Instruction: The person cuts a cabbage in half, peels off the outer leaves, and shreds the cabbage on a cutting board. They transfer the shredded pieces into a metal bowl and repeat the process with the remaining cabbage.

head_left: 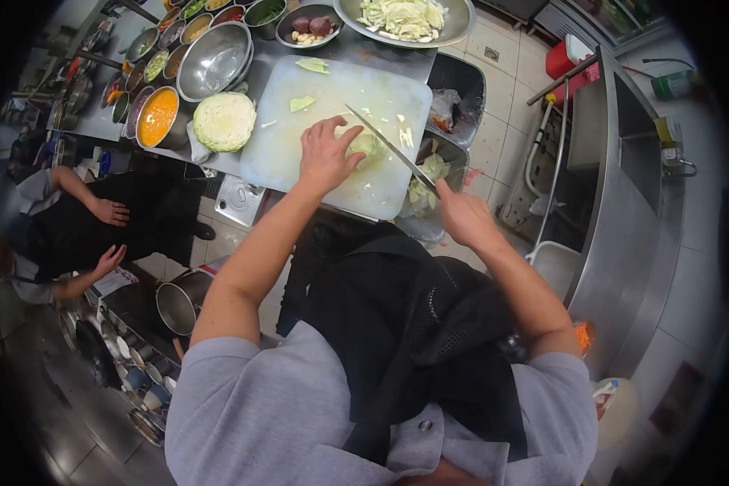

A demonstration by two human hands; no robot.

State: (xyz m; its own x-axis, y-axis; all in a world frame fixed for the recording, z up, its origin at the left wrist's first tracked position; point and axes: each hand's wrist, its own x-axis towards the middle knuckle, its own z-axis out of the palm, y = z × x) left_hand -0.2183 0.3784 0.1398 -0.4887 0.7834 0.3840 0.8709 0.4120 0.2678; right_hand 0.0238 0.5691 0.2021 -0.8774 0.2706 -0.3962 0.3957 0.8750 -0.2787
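- Grey shirt [243,397] and black apron [340,279] are nearest the camera, below both forearms.
- Pale cabbage piece [368,149] lies on the white cutting board [283,166], which rests on the metal surface; it sits between the left hand [326,155] and the knife [391,147].
- It should handle as fairly light and firm, with crisp leaves that may slide apart and a slightly slippery cut side; best held from above and the side, fingertips tucked away from the edge.
- Left-hand fingers are spread and bent, thumb and forefinger apart, at the piece's left side; how hard they press, I cannot tell.
- Right hand [464,215] is closed around the knife handle, the blade slanting across the board just beside the piece, on its right.
- Half a cabbage [224,122], cut face up, is beside the board's left edge, well apart from the knife.
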